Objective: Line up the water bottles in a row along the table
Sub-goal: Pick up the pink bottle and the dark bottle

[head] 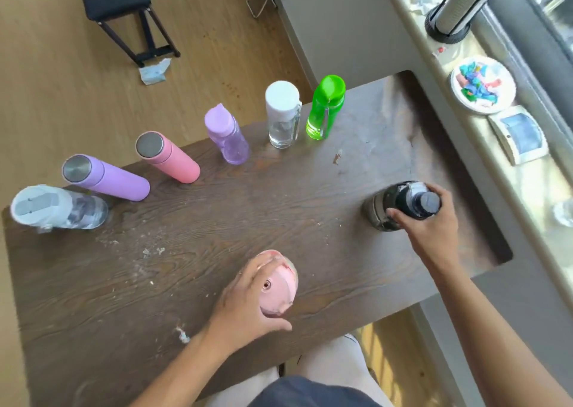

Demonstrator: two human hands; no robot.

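Several bottles stand in a row along the far edge of the dark wooden table (217,220): a clear bottle with a white lid (59,209), a purple flask (107,177), a pink flask (169,157), a purple clear bottle (228,135), a clear bottle with a white cap (282,113) and a green bottle (325,107). My left hand (245,304) grips a pink bottle (279,285) near the front edge. My right hand (429,223) holds a black bottle (400,203) at the right of the table.
A windowsill at the right carries a round dish of coloured scraps (482,84), a small square frame (519,133) and a black-based cylinder (455,6). A black stool (124,9) and crumpled paper (155,70) are on the floor beyond the table.
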